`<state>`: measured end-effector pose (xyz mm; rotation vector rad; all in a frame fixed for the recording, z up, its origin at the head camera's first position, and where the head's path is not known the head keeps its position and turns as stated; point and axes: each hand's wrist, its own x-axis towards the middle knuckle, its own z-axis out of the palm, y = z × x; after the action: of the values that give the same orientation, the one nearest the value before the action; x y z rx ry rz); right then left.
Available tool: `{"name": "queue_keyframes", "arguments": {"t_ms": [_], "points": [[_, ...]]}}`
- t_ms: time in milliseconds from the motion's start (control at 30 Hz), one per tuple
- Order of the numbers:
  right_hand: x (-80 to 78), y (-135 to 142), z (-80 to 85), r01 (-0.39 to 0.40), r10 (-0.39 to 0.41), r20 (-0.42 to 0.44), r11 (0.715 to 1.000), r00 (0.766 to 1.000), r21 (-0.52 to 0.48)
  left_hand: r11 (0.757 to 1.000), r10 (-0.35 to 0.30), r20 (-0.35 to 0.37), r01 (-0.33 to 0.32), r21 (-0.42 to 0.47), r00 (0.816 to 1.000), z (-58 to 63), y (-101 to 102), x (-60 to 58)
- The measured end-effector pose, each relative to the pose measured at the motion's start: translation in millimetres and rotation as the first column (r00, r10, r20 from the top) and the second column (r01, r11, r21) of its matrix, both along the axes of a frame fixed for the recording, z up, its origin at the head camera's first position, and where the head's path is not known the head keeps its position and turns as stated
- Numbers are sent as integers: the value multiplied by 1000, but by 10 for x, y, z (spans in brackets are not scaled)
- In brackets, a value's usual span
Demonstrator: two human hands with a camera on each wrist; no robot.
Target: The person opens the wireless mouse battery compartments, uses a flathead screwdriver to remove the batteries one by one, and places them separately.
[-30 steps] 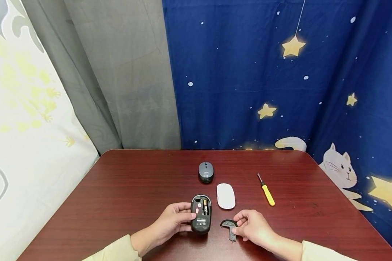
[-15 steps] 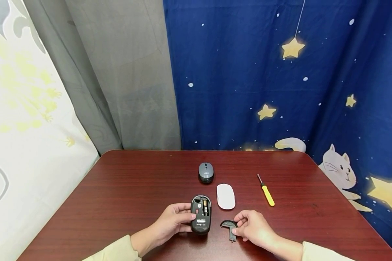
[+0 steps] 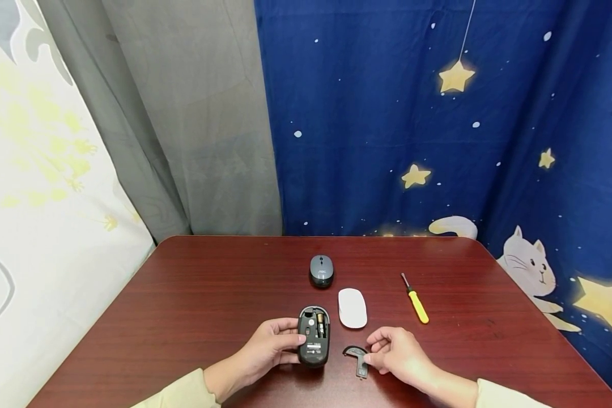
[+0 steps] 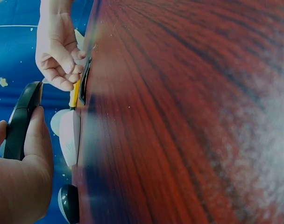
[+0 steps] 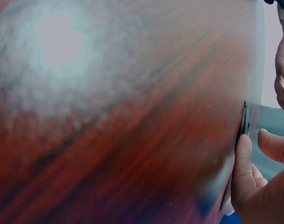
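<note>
My left hand [image 3: 267, 347] grips a black computer mouse [image 3: 314, 352] by its side, underside up. Its battery bay is uncovered, with a battery [image 3: 321, 324] inside. In the left wrist view the mouse [image 4: 21, 123] is held off the table between thumb and fingers. A dark, curved battery cover [image 3: 360, 362] with a straight tongue lies on the table right of that mouse. Close beside it is my right hand [image 3: 400, 354], thumb and fingers parted. In the right wrist view one digit's tip appears at the cover [image 5: 246, 119]; whether they touch I cannot tell.
A white mouse [image 3: 352, 309] lies just beyond the hands, and a grey-black mouse [image 3: 321, 271] sits farther back. Off to the right is a screwdriver [image 3: 418, 307] with a yellow handle. Curtains hang behind the dark red table [image 3: 224, 283].
My right thumb and fingers have come off the battery cover, which has shifted very slightly left and lies on the table. The left hand keeps its hold on the black mouse.
</note>
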<state>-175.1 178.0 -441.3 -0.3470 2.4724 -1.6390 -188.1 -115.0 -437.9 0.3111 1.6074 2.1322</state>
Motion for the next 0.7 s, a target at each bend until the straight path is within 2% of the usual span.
{"name": "queue_keyframes", "arguments": {"t_ms": [167, 433, 700], "points": [[-40, 27, 35, 34, -34, 8, 998, 999, -54, 1000, -5, 5, 5, 11, 1000, 2, -2, 1], [-135, 99, 151, 121, -122, -11, 990, 992, -78, 1000, -3, 2, 3, 8, 1000, -4, -4, -2], [-324, 275, 281, 294, -294, 11, 953, 956, -77, 1000, -15, 1, 15, 26, 1000, -4, -13, -6]]}}
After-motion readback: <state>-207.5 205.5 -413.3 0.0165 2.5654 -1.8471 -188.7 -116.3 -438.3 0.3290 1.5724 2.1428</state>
